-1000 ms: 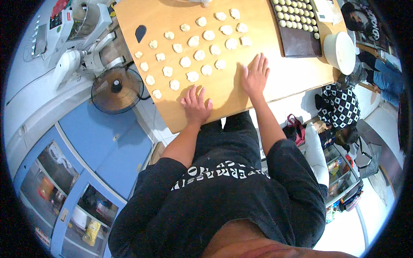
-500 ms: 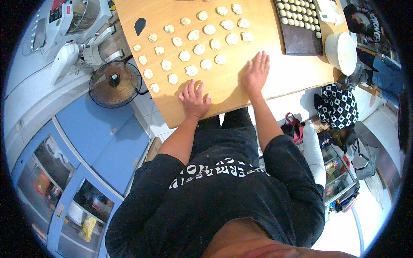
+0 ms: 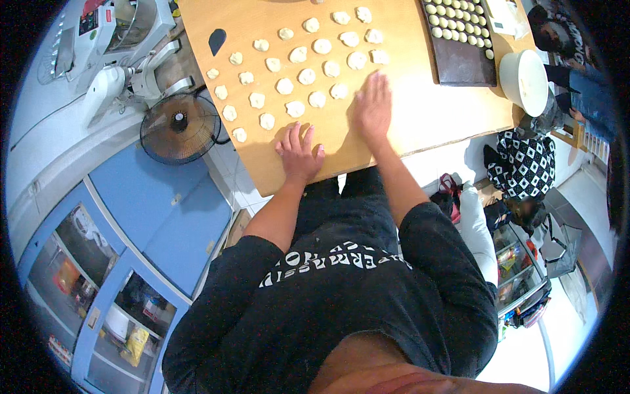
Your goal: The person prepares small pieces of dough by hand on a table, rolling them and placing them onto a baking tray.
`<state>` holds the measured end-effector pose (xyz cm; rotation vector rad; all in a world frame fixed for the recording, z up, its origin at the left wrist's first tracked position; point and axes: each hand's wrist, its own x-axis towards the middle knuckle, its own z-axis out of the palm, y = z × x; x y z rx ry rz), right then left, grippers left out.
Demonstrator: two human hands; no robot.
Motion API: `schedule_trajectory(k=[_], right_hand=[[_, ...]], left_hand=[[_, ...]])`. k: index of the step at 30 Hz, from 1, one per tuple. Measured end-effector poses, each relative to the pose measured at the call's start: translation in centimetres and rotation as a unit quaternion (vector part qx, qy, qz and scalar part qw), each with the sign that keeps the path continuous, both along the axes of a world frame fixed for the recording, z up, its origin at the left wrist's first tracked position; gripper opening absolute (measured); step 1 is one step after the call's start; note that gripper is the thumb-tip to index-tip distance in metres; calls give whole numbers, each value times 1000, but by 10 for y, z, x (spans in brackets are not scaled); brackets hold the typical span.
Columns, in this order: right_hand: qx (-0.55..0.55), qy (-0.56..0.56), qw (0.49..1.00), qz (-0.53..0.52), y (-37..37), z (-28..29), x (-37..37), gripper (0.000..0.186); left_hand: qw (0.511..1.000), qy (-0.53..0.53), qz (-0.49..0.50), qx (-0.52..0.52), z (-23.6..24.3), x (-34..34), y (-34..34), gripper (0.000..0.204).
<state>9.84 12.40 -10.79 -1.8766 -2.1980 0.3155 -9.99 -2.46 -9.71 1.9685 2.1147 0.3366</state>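
Observation:
Several small pale dough pieces (image 3: 306, 77) lie in rough rows across the wooden table (image 3: 420, 111). My left hand (image 3: 300, 154) rests near the table's front edge, fingers spread and thumb out, just below the nearest dough pieces. To its right, my right hand (image 3: 374, 111) lies palm down with its fingers stretched out and close together. Its fingertips are just below the dough pieces at the right end of the rows. Whether anything is under its palm is hidden.
A dark tray (image 3: 466, 69) with several round dough balls sits at the far right, next to a white bowl (image 3: 523, 82). A dark scraper (image 3: 217, 42) lies far left. A fan (image 3: 180, 128) stands left of the table. Other people (image 3: 525, 164) are at the right.
My right hand has slid left over the table, closer to my left hand. My left hand has hardly moved, and the dough pieces keep their places.

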Motion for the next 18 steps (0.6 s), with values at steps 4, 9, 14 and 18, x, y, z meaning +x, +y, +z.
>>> schedule_trajectory(k=[4,9,14,18], right_hand=[[-82,15,994,66,-58,4,24,62],[5,-24,999,-37,7,3,31,62],[-11,34,995,94,-46,14,-8,63],[27,56,998,23,-70,1,50,58]], left_hand=[[1000,9,8,-21,0,-3,-3,67],[1000,5,3,-4,-1,-3,1,69],[1000,-9,-1,14,-3,-3,-1,70],[1000,12,5,-6,-3,-2,-8,70]])
